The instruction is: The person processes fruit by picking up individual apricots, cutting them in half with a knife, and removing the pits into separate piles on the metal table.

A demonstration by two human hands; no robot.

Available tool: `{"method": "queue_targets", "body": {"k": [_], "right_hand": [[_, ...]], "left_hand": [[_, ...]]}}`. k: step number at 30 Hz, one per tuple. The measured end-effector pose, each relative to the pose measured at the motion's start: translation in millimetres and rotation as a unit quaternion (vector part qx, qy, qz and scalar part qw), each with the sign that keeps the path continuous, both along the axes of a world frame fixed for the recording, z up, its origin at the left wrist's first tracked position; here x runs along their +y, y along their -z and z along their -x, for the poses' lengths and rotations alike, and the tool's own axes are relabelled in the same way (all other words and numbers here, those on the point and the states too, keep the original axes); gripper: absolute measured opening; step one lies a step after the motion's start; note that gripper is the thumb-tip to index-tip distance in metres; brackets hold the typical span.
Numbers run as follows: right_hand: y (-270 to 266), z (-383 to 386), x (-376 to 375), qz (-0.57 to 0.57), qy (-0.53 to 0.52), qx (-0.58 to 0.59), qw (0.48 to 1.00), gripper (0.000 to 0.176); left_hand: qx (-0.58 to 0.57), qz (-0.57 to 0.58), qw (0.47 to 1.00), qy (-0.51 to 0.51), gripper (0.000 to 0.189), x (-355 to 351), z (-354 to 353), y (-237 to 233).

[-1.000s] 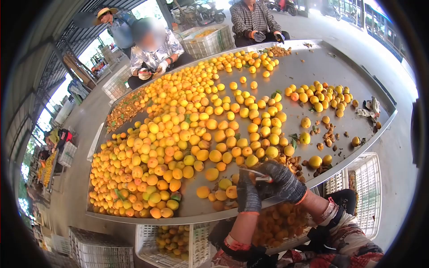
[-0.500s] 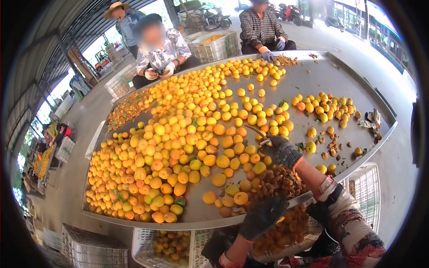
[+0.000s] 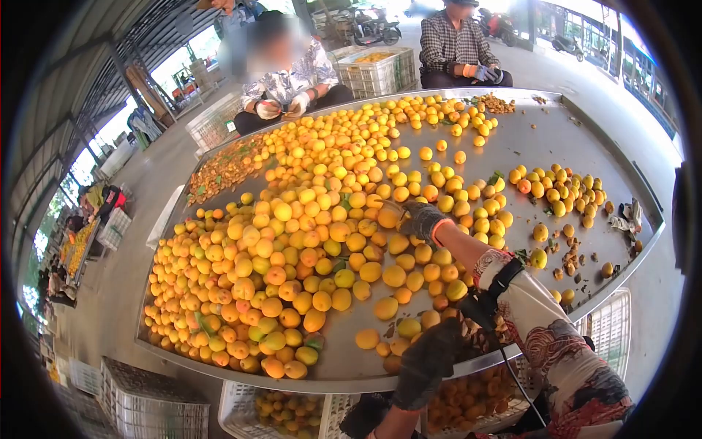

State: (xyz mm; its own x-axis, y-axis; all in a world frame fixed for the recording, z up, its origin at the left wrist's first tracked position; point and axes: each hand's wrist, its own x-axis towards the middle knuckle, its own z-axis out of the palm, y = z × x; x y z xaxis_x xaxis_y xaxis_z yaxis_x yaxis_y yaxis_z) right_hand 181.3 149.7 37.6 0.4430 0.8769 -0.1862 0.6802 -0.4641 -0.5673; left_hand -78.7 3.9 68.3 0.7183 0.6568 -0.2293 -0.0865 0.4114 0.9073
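Observation:
My right hand [image 3: 420, 222], in a dark glove, reaches into the heap of apricots [image 3: 292, 241] on the metal table. It is closed on a thin knife, whose curved blade shows only faintly beside an apricot [image 3: 389, 216] at the fingertips. Whether the fingers also grip that apricot is hard to tell. My left hand [image 3: 426, 364], gloved too, hovers over the front rim, back towards me, its fingers partly hidden. Beyond it lies a brown pile of pits or scraps [image 3: 479, 341], mostly covered by my hand and right sleeve.
Below the rim stand crates of apricots [image 3: 289, 410] and halved fruit [image 3: 472, 391]. Two people sit across the metal table [image 3: 526, 132], near pit piles [image 3: 230, 172]. A smaller apricot group [image 3: 559, 189] and crumpled paper [image 3: 629, 216] lie right.
My right hand has moved left and farther into the apricots. My left hand has shifted slightly, and the view has tilted. The far right person's hand has left the table.

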Motion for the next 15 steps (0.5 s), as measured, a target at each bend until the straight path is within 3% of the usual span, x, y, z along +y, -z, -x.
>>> {"method": "queue_targets", "body": {"k": [2,3,5,6,8,9,11,13,15], "right_hand": [[3,2,-15,-0.086,0.015,0.126,0.988,0.050],[-12,14,-28,-0.086,0.014,0.126,0.988,0.050],[-55,44,-62,-0.114,-0.014,0.251,0.961,0.046],[-52,48,-71,-0.143,-0.077,0.156,0.974,0.044],[-62,69,-102,-0.188,-0.175,0.181,0.949,0.046],[-66,81,-117,-0.187,-0.175,0.184,0.949,0.046],[-68,102,-140,-0.246,-0.310,0.087,0.914,0.052],[-48,113,-156,-0.241,-0.308,0.148,0.908,0.052],[-50,120,-163,-0.241,-0.305,0.206,0.898,0.052]], "left_hand": [[-0.013,0.034,0.999,-0.022,0.031,3,3,1],[-0.024,0.067,0.997,-0.043,0.035,5,5,3],[-0.038,0.081,0.991,-0.103,0.040,12,1,14],[-0.052,0.094,0.981,-0.161,0.045,13,0,14],[-0.068,0.130,0.971,-0.191,0.049,18,0,1],[-0.083,0.162,0.959,-0.215,0.053,18,3,-4],[-0.089,0.175,0.959,-0.203,0.058,22,4,8],[-0.091,0.237,0.947,-0.198,0.059,21,4,15],[-0.086,0.222,0.953,-0.185,0.056,18,13,8]]}}
